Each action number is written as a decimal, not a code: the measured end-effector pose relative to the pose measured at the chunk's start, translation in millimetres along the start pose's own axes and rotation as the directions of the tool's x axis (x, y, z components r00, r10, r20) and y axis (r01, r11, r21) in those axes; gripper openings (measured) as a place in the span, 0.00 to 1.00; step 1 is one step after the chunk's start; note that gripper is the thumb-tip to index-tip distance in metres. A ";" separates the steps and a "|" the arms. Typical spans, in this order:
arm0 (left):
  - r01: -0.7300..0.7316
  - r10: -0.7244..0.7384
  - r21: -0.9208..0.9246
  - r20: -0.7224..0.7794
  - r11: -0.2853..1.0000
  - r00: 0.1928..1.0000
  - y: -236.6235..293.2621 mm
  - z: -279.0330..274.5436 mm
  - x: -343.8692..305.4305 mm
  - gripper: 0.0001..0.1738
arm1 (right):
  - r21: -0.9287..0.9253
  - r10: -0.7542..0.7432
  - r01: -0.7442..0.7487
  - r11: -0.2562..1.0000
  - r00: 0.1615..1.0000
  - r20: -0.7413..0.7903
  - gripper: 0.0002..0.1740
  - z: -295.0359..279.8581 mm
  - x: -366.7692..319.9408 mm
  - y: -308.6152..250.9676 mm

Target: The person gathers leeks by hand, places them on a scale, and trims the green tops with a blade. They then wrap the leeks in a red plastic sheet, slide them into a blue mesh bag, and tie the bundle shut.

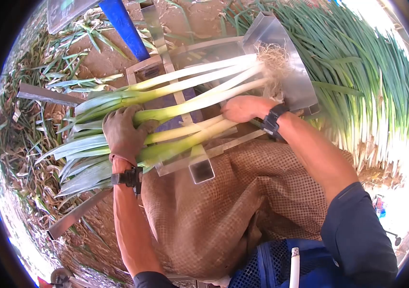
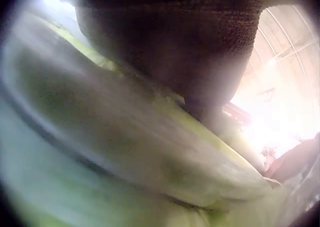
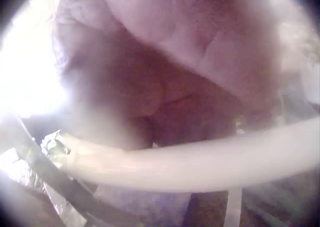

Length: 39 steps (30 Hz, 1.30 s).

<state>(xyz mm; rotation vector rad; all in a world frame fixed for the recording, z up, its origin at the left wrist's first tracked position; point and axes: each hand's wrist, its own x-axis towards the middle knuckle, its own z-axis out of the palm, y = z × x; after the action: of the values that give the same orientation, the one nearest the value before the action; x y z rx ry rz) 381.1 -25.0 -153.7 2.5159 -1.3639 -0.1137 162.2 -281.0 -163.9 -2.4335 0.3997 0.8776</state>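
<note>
Several long green onions (image 1: 204, 103) lie side by side across a metal rack, white stems to the right and leaves (image 1: 91, 146) to the left. My gloved left hand (image 1: 125, 132) grips some of them where stem turns to leaf, thumb toward the stems. In the left wrist view a broad blurred leaf (image 2: 115, 122) runs close under the dark glove (image 2: 170, 42). My bare right hand (image 1: 245, 109), fingers curled, holds a lower white stem near the roots. The right wrist view has a white stem (image 3: 200, 164) just below the curled fingers (image 3: 165, 97).
A bent sheet-metal guard (image 1: 300, 81) stands by the tangled roots (image 1: 272, 62). Beyond it a large heap of green onions (image 1: 358, 86) fills the right. Metal bars (image 1: 77, 213) stick out left over scattered leaf trimmings (image 1: 27, 158). Brown checked cloth (image 1: 214, 201) covers the lap.
</note>
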 end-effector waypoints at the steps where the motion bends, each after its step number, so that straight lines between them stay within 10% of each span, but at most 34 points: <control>1: -0.002 0.002 -0.004 -0.006 1.000 1.000 -1.4 0.3 -1.2 0.33 | 0.084 0.012 -0.012 0.996 1.000 0.000 0.15 1.2 4.8 -1.9; 5: 0.010 -0.011 -0.019 -0.036 1.000 0.999 -4.1 -2.9 -3.1 0.32 | 0.089 0.190 -0.177 0.980 0.967 -0.171 0.13 -16.9 -33.5 -19.6; 7: -0.001 0.002 0.019 -0.040 1.000 0.999 -1.3 -6.3 -3.4 0.28 | -0.305 0.242 -0.295 0.905 0.949 -0.201 0.11 -24.6 -43.3 4.2; 8: -0.012 0.013 0.039 -0.042 0.999 0.999 2.3 -8.6 -2.7 0.27 | -0.057 0.150 -0.194 0.979 0.887 -0.436 0.09 -15.6 -58.9 24.7; 10: -0.032 0.037 0.063 -0.074 0.997 0.997 11.7 -6.2 -3.2 0.26 | -0.338 0.081 -0.287 0.896 0.855 -0.512 0.09 -11.4 -57.7 25.6; 13: -0.066 0.078 0.075 -0.183 0.995 0.980 15.3 -3.6 -9.1 0.26 | -0.083 0.248 -0.317 0.945 0.858 -0.450 0.10 -39.5 -50.5 -20.1; 19: -0.014 0.034 0.082 -0.245 0.996 0.969 24.6 2.6 -31.3 0.30 | -0.139 -0.262 0.247 0.959 0.585 -0.768 0.16 -59.6 52.5 -45.7; 22: 0.022 -0.022 -0.006 -0.141 1.000 0.990 33.3 -8.8 -41.5 0.30 | -0.024 -0.081 0.084 0.996 0.780 -0.620 0.22 -45.5 96.5 -45.8; 26: -0.027 -0.005 -0.205 -0.155 0.978 0.988 20.4 -25.3 -33.8 0.25 | -0.188 -0.270 0.196 0.962 0.624 -0.733 0.25 -13.1 81.6 -56.4; 29: -0.028 -0.009 -0.192 -0.192 0.981 0.981 15.0 -36.2 6.7 0.21 | -0.153 -0.258 0.213 0.965 0.664 -0.702 0.23 -7.8 70.2 -51.5; 39: 0.143 -0.146 0.049 0.558 0.989 0.817 -65.8 -25.4 104.7 0.27 | -0.112 -0.250 0.237 0.965 0.702 -0.667 0.21 1.8 78.8 -44.4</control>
<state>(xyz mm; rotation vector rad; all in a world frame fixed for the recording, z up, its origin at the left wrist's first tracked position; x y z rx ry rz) 497.3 -72.9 -141.2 2.7022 -1.3429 -0.9550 239.3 -251.1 -200.6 -2.6759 0.3005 -0.1655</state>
